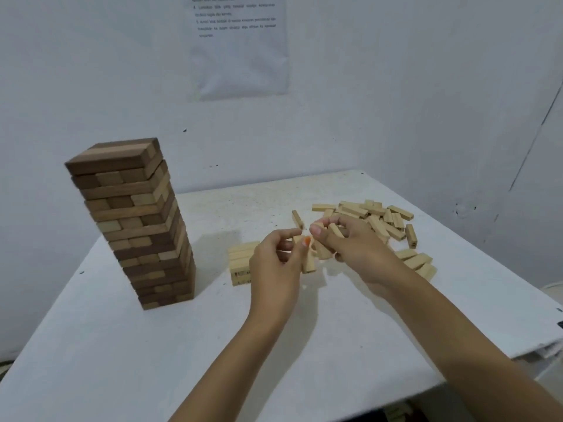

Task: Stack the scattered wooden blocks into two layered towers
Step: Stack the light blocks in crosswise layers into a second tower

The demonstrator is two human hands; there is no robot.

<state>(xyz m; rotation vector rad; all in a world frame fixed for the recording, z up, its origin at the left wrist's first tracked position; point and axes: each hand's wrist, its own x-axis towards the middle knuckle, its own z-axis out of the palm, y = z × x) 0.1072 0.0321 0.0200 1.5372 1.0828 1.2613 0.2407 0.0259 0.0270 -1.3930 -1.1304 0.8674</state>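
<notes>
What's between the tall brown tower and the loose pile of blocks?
In the head view: a low pale stack, then the left hand and right hand, holding blocks.

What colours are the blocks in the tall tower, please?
The tall tower mixes dark brown and tan; head view.

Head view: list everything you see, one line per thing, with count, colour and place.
tall tower: one, mixed dark and light brown blocks, left side of the table.
low stack: one, pale wood, a few layers, mid-table, partly behind the left hand.
loose blocks: many, too jumbled to count, pale wood, far right of the table.
table: one, white, scuffed.
printed sheet: one, white, on the wall behind; text too blurred to read.
left hand: pinches an upright pale block, right of the low stack.
right hand: grips a second pale block, maybe more, at the pile's near edge.
</notes>
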